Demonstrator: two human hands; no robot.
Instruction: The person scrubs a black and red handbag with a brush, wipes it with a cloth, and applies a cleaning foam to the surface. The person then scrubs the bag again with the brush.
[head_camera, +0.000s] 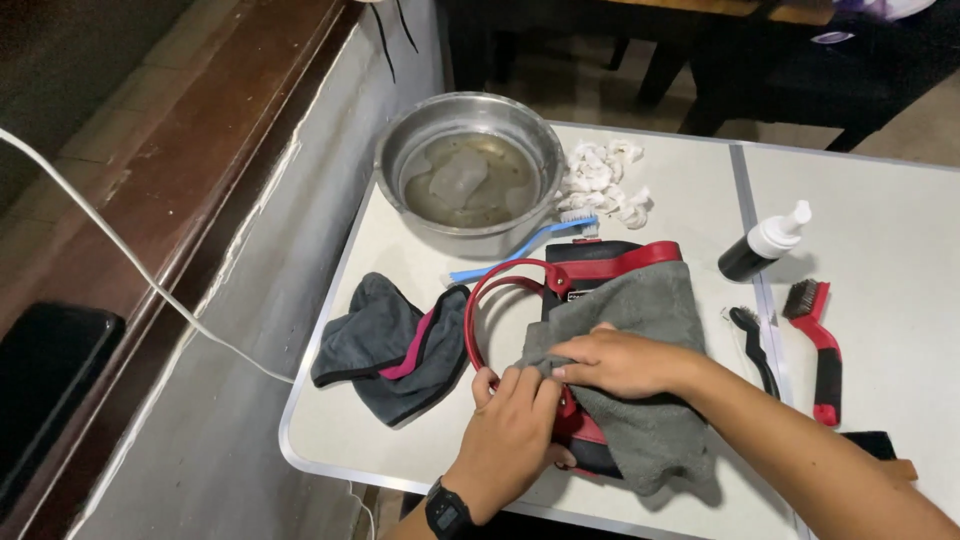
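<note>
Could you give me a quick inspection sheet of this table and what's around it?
Surface: white folding table, seam down the middle.
Job's things: red and black bag under a grey towel.
Clutter: metal bowl of murky water, blue toothbrush, dark cloth, white rag, bottle, two brushes.
Hands: left hand grips the bag's edge; right hand presses the towel.
Cables: white cord beside the table.
Surroundings: wall ledge, dark chairs behind.

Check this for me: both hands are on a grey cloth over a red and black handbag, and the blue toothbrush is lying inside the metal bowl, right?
Not quite. The left hand and right hand do press the grey cloth on the red and black handbag, but the blue toothbrush lies on the table beside the metal bowl, not inside it. The head view shows this.
</note>
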